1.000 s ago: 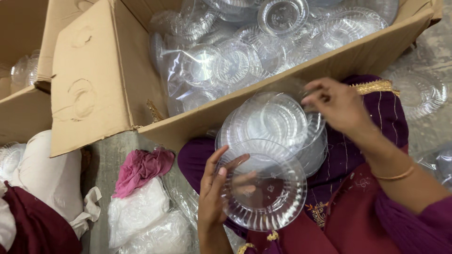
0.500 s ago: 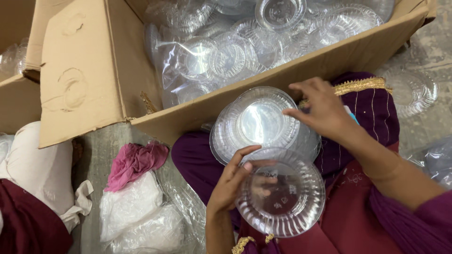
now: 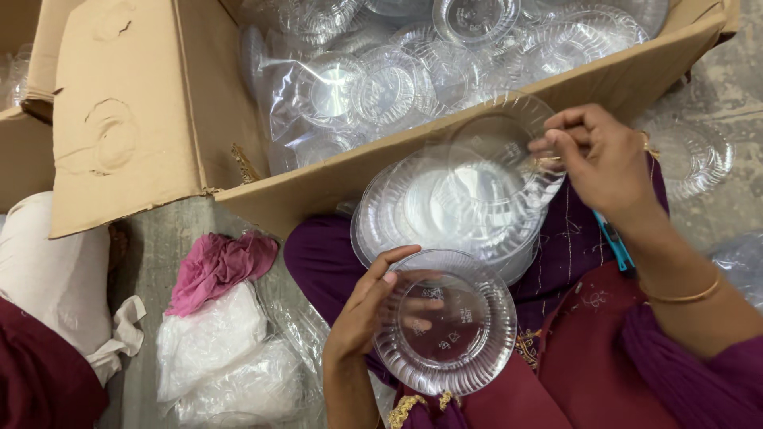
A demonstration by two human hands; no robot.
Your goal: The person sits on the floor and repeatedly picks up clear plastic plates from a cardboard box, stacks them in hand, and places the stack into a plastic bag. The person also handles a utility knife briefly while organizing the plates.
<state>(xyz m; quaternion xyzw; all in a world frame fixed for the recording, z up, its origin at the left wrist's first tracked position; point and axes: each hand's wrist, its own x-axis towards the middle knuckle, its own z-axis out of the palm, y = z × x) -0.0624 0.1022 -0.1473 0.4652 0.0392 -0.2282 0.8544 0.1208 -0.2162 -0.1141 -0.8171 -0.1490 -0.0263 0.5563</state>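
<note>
Bowl in left hand: clear ribbed plastic bowl (image 3: 445,322) over the lap, lower centre, rim up; left hand (image 3: 369,306) curled round its near-left edge, fingers showing through the plastic.
Lifted plate: clear ribbed plate (image 3: 501,159) raised and tilted above the stack; right hand (image 3: 604,163) has its grip pinched shut on the plate's right rim, thumb and forefinger together.
Stack: pile of clear plates (image 3: 429,214) on the lap, just behind the bowl, against the box wall; number of plates in it cannot be told.
Change from a second ago: the top plate then lay flat on the stack under the right hand, and is now peeled up from it; the bowl has shifted lower and to the right.
Count: two hands, one bowl held, one plate lifted, one stack.
Box: one open cardboard box (image 3: 159,119) full of bagged clear dishes.
Floor, left: one pink cloth (image 3: 218,266) beside white plastic bags (image 3: 214,349).
Floor, right: one loose clear dish (image 3: 691,159).
</note>
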